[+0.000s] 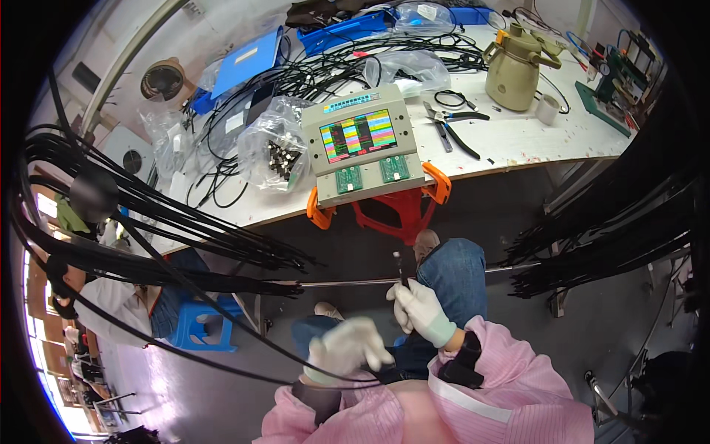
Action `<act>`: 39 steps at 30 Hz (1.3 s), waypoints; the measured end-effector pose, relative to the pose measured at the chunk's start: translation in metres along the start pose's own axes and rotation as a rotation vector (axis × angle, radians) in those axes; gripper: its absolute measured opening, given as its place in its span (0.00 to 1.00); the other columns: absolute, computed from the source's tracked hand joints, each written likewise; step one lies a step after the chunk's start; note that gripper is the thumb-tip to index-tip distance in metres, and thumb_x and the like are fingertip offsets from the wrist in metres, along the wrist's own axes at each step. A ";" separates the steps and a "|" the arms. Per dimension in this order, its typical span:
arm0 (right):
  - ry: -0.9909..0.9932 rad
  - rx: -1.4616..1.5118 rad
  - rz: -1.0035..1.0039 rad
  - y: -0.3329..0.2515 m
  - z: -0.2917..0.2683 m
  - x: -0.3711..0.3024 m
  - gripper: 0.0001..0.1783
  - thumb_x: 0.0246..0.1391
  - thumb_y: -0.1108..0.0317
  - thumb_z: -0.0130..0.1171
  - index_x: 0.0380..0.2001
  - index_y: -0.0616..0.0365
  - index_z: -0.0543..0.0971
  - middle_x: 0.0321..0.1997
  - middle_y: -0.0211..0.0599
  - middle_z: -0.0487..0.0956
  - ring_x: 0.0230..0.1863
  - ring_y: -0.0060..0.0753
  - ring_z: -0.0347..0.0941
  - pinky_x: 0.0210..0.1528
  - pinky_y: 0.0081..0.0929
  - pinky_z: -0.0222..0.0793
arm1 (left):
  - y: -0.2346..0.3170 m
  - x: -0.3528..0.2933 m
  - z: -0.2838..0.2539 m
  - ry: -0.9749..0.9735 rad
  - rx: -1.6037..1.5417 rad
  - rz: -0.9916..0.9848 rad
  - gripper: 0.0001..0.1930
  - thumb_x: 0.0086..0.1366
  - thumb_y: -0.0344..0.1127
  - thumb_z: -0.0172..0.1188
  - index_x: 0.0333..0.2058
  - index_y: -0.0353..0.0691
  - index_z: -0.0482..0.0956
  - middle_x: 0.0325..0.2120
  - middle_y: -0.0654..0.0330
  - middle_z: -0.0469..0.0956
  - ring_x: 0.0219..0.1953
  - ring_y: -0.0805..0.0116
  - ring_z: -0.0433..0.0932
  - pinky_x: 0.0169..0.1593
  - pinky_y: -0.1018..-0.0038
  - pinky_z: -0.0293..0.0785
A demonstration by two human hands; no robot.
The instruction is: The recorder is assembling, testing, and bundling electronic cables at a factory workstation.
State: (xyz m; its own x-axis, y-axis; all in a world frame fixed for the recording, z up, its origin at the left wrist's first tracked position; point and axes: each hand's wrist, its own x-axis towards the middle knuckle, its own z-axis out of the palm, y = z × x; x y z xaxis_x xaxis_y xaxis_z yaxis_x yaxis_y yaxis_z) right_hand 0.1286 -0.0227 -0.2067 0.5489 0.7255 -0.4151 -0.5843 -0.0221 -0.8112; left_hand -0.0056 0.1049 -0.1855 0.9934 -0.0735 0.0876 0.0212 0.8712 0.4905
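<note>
I watch two white-gloved hands, set apart in front of the body. The right hand pinches a black cable, its connector end pointing up toward the counter. The left hand is blurred, its fingers bent — I cannot tell whether it grips anything. Beyond the hands, bundles of black cables hang at left and right. On the counter's near edge I see a grey tester with a lit screen and two green circuit boards, orange clamps on either side. Left of it lies a clear bag of small connectors; to the right, pliers and — farther back — a beige jug.
</note>
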 end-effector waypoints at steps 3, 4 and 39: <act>-0.064 -0.262 -0.029 -0.017 0.007 -0.009 0.17 0.58 0.56 0.39 0.33 0.60 0.68 0.11 0.31 0.66 0.13 0.23 0.63 0.16 0.19 0.59 | 0.030 0.036 -0.006 0.416 0.611 -0.035 0.24 0.63 0.45 0.46 0.52 0.34 0.61 0.41 0.51 0.72 0.27 0.69 0.73 0.35 0.70 0.71; -0.075 -0.401 -0.111 -0.018 0.008 -0.006 0.17 0.58 0.56 0.40 0.32 0.61 0.69 0.12 0.31 0.67 0.13 0.22 0.64 0.16 0.18 0.60 | 0.037 0.050 0.000 0.421 0.616 -0.033 0.24 0.63 0.45 0.46 0.52 0.34 0.61 0.41 0.51 0.72 0.27 0.69 0.73 0.35 0.70 0.71; 0.243 -0.014 -0.287 -0.071 -0.013 0.057 0.16 0.52 0.61 0.53 0.18 0.62 0.72 0.10 0.26 0.65 0.10 0.14 0.57 0.12 0.14 0.53 | 0.060 0.165 -0.020 0.817 0.725 0.187 0.16 0.61 0.40 0.51 0.23 0.31 0.74 0.05 0.65 0.62 0.05 0.79 0.57 0.09 0.83 0.52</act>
State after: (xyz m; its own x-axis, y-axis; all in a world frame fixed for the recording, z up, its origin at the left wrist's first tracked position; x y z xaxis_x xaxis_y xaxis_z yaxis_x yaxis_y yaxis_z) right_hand 0.2094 0.0111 -0.1781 0.8160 0.5192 -0.2541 -0.3785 0.1476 -0.9138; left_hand 0.1619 0.1545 -0.1592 0.7552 0.6044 -0.2539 0.0577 0.3246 0.9441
